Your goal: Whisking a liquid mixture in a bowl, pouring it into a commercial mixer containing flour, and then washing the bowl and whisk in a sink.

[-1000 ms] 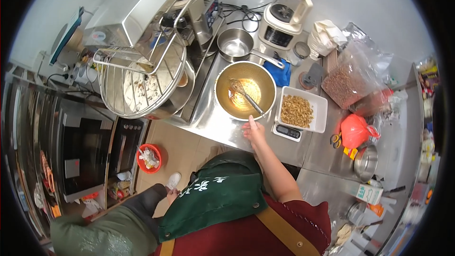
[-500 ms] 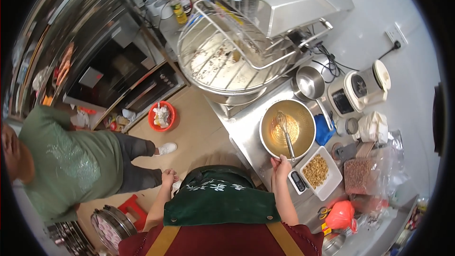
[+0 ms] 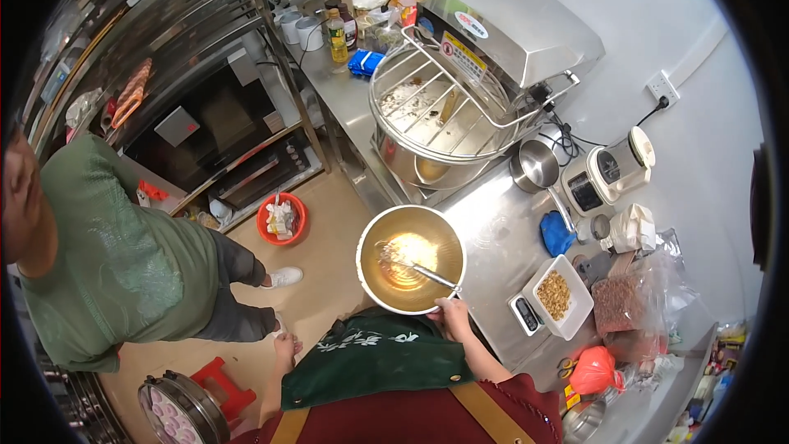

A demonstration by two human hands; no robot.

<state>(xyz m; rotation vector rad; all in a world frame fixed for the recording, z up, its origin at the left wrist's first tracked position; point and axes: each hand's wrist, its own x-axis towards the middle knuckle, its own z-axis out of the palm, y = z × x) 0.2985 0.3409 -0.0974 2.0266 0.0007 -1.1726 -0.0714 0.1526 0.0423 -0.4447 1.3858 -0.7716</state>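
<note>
Moves the gold bowl (image 3: 436, 248) and whisk (image 3: 434, 276) from near the scale (image 3: 526, 314) to the table (image 3: 485, 238) edge. Clamps the rim in the right hand (image 3: 450, 316); cannot tell the left hand (image 3: 285, 349) grip. Wears a green apron (image 3: 370, 362) with white writing. Has a yellow-labelled mixer (image 3: 534, 37) ahead, a person (image 3: 123, 255) leftward.

White-rimmed golden bowl (image 3: 446, 243), silvery whisk (image 3: 429, 272), dark green apron (image 3: 370, 366)

We've got bright, pretty even light, with glare in the bowl (image 3: 449, 252) and a sheen on the steel counter (image 3: 493, 234). Fisheye bends the rack (image 3: 177, 33) at left, corners go black, far-right clutter (image 3: 719, 378) looks kinda soft.
</note>
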